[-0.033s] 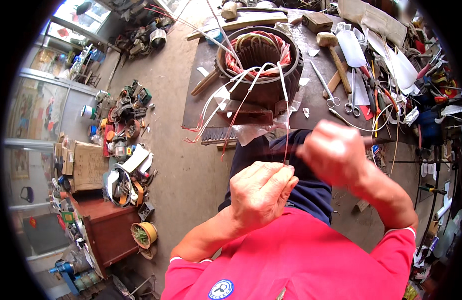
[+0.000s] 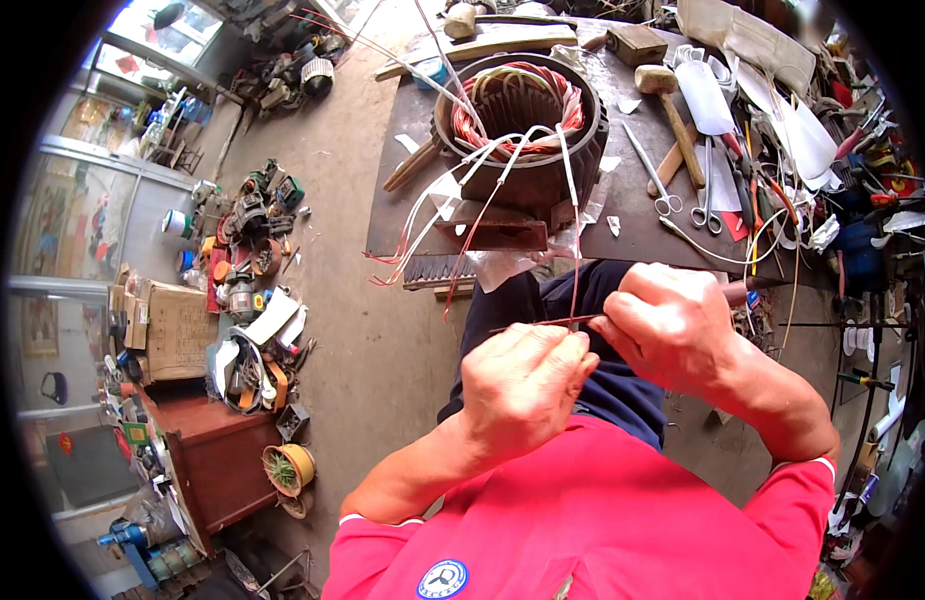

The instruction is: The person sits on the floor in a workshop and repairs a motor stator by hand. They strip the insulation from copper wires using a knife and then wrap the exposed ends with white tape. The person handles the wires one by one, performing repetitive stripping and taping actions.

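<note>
My left hand (image 2: 523, 385) is closed in a pinch on the end of a thin red wire (image 2: 577, 262). The wire runs down from a white sleeve (image 2: 570, 165) at the motor stator (image 2: 523, 180). My right hand (image 2: 673, 325) is closed on a thin dark strip (image 2: 543, 322), blade-like in shape. That strip lies across the wire just above my left fingers; whether it touches cannot be told. Red and white laced windings (image 2: 565, 85) fill the top of the stator. More sleeved leads (image 2: 415, 225) hang over its near left side.
The dark workbench (image 2: 633, 240) carries scissors (image 2: 668, 203), a second pair of scissors (image 2: 707, 217), a wooden mallet (image 2: 683, 135) and a wooden block (image 2: 635, 45). Tools crowd its right side. Motor parts (image 2: 253, 220) and a cardboard box (image 2: 173, 330) lie on the left.
My right hand, blurred before, is now sharp and slightly lower. The dark strip now shows clearly across the wire. My left hand has stayed in place.
</note>
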{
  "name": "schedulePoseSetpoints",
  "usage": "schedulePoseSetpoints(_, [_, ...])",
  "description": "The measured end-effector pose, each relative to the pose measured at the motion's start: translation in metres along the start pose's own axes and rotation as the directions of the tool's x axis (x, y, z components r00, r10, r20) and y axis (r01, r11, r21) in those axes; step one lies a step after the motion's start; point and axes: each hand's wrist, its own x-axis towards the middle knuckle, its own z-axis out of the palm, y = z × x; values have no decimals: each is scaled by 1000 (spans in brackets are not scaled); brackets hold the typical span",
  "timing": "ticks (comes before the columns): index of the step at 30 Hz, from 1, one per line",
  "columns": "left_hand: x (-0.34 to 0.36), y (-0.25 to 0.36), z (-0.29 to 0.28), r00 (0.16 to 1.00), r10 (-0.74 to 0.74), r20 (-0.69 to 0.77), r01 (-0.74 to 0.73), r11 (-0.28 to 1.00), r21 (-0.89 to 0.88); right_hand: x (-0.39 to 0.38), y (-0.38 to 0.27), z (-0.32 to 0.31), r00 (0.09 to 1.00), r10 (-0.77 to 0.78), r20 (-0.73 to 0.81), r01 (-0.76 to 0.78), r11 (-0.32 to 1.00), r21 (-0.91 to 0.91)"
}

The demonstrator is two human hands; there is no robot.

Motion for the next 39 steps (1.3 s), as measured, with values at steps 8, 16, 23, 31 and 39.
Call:
schedulePoseSetpoints(8, [11,8,1,985,116,131,-144,963,229,11,0,-20,996,-76,44,83,979,-184])
schedulePoseSetpoints(16, [18,2,-4,965,231,126,-259,922,290,21,0,-34,987,-137,83,156,939,-307])
schedulePoseSetpoints(23, [20,1,-5,954,232,190,-276,927,252,26,0,-39,977,-192,95,214,896,-389])
schedulePoseSetpoints(31, [81,19,-4,918,-316,240,299,153,-942,20,48,-18,991,129,-37,-134,974,-181])
schedulePoseSetpoints(39, [134,11,-41,907,-399,136,-94,-505,-858,-39,3,79,931,305,200,-324,441,837])
